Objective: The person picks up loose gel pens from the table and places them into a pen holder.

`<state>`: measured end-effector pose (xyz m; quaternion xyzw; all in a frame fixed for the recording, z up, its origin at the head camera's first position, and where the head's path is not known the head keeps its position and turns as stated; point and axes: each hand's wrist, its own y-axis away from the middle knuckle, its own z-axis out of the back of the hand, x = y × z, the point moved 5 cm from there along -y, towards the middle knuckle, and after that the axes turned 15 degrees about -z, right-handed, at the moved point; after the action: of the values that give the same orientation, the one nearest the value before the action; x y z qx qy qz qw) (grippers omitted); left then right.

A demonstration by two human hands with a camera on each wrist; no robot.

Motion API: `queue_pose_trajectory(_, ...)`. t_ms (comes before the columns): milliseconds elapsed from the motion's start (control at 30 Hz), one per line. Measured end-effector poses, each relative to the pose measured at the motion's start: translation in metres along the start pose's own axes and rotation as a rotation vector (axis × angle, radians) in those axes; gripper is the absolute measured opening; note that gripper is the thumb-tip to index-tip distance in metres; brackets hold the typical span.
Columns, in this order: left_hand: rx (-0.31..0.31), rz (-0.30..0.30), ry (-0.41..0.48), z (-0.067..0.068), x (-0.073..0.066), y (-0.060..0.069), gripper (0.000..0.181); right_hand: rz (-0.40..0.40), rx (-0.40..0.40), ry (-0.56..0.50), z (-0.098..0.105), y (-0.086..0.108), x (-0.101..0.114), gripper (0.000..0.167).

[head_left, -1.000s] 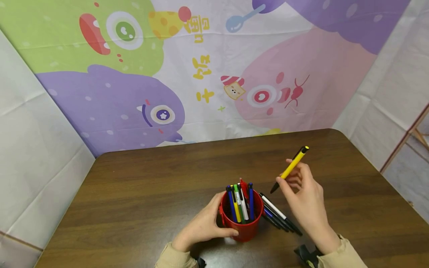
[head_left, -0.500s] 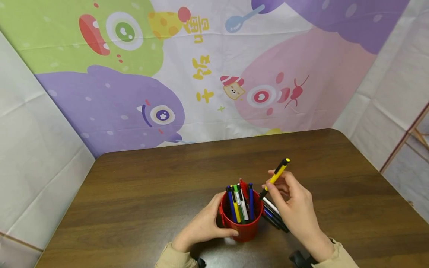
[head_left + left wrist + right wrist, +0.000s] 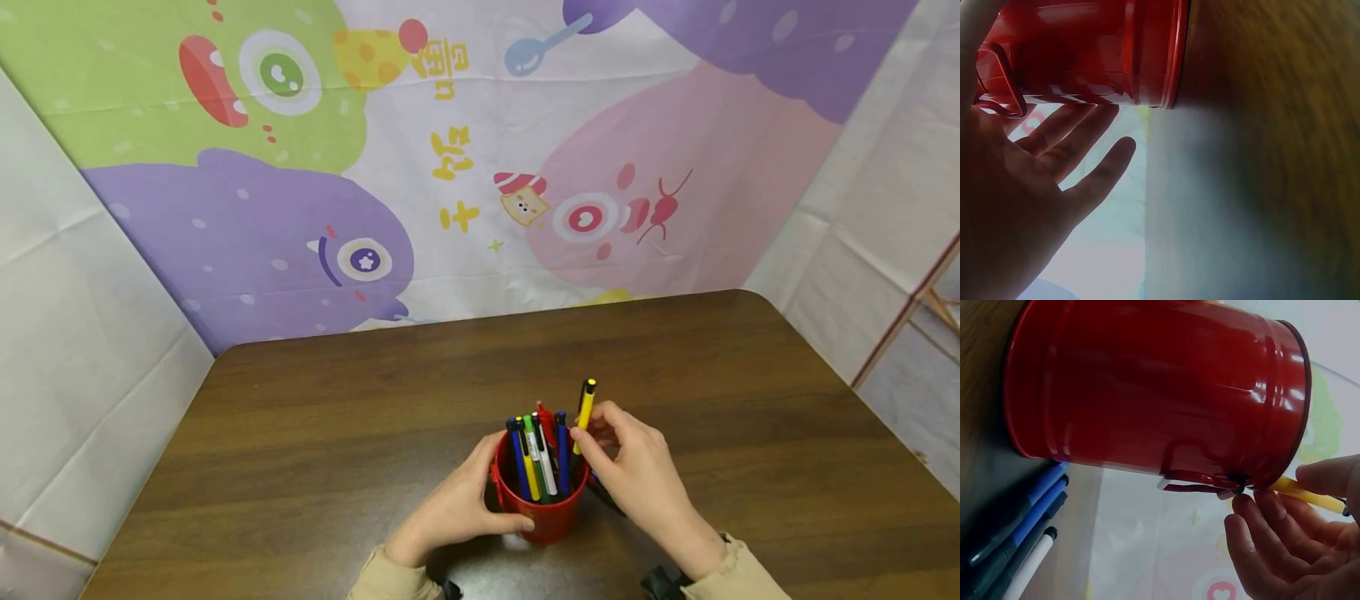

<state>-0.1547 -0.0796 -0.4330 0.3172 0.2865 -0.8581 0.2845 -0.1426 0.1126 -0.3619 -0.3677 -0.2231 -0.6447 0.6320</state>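
A red metal bucket [image 3: 551, 523] stands upright on the table, holding several pens [image 3: 529, 468] in blue, yellow, green and white, with something red at the back. My left hand [image 3: 461, 500] holds the bucket's left side, thumb in front and fingers behind. In the left wrist view those fingers lie against its red wall [image 3: 1079, 56]. At the right rim, my right hand [image 3: 641, 467] pinches a yellow pen [image 3: 587, 407] with black ends. That pen stands nearly upright, its dark lower end inside the rim and its clip end up.
Beside the bucket's base, several pens lie on the table; the right wrist view shows a blue-and-black pen [image 3: 1040, 509] and a white-and-black pen [image 3: 1030, 565]. The bucket has a side handle [image 3: 1194, 486]. A cartoon-printed cloth [image 3: 480, 275] hangs behind the brown table [image 3: 337, 417].
My right hand has moved left with the yellow pen, from right of the bucket to its rim. The pen has turned more upright and its lower end has entered. My left hand stays put.
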Motion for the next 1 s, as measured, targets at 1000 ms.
queue_pose_trajectory(1000, 0.010, 0.012, -0.015, 0.000, 0.000, 0.000, 0.090, -0.227, 0.250, 0.306, -0.011, -0.025, -0.053, 0.016)
